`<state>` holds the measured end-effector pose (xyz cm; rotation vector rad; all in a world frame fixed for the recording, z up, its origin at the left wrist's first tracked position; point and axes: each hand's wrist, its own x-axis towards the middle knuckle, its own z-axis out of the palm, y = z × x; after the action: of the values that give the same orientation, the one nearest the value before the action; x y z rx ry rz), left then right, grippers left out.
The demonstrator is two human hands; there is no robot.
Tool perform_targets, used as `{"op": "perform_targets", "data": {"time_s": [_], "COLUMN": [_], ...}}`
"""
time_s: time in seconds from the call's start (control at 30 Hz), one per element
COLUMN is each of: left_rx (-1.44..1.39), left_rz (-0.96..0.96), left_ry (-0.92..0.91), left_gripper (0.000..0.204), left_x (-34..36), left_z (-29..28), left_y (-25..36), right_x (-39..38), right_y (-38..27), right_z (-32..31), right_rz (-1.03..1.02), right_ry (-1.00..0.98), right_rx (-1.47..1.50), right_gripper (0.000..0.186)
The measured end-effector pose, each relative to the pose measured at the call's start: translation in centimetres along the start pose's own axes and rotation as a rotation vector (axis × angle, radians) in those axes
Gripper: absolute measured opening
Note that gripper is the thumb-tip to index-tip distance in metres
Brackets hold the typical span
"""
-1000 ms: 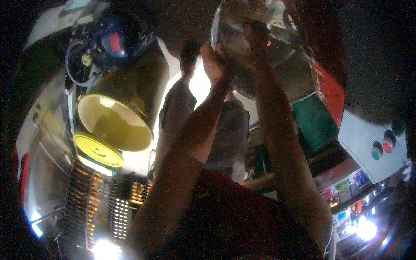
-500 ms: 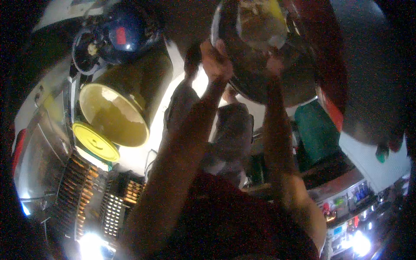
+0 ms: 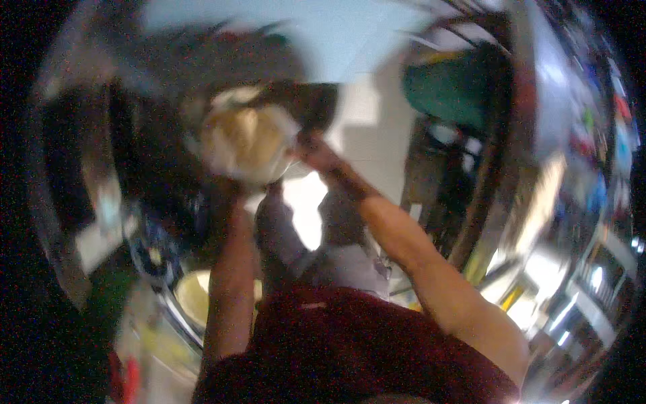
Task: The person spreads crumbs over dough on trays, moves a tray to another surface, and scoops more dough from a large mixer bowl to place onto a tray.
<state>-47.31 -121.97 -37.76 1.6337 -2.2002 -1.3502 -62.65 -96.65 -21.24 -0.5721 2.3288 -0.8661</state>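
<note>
A pale round container [image 3: 249, 145] with tan contents is in front of me, left of centre, smeared by motion. My right hand [image 3: 315, 151] is closed at its right side, fingers curled in by the edge. Up to the container's lower left comes my left forearm; my left hand [image 3: 227, 183] lies in deep shadow at its underside, with the fingers hidden. Around the container is a dark rounded shape [image 3: 319, 104], too blurred to tell whether it is a bowl or something behind.
A green bin [image 3: 447, 87] stands at the upper right beside dark shelving [image 3: 437, 168]. Light tiled floor [image 3: 377, 145] shows between. At the lower left is a cream-coloured tub [image 3: 194, 296]. Blurred, bright shelves with colourful items [image 3: 595, 148] line the right side.
My view has swung round and is blurred. The large metal bowl no longer shows clearly, and the pale container now appears further left between my hands. The yellow tub has shifted toward the lower left.
</note>
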Motion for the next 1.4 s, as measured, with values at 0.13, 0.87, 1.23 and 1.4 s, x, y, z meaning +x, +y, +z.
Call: {"op": "perform_targets", "data": {"time_s": [0.13,0.87,1.23,1.4], "left_rx": [0.185,0.480,0.612,0.735], "left_rz": [0.143,0.380,0.653,0.243], "left_ry": [-0.307,-1.177,-1.164,-0.996], "left_gripper": [0.053,0.048,0.043,0.054], "left_x": [-4.3,-61.9,-66.4,-61.4], "left_z": [-3.4,8.3,5.3,-0.8], "left_y": [1.8,25.3,14.6,11.6], "right_x": [-9.0,-115.3,-119.9,-120.4], "right_y": [-4.3,6.1,16.0,15.6], "right_z": [-10.7,-44.9,-54.3,-54.4], "right_rz": [0.004,1.071,1.264,1.158], "right_ry": [-0.025,1.325,0.697,0.669], "right_rx": [0.327,0.122,-0.577,-0.851], "right_gripper": [0.054,0.050,0.055,0.051]}}
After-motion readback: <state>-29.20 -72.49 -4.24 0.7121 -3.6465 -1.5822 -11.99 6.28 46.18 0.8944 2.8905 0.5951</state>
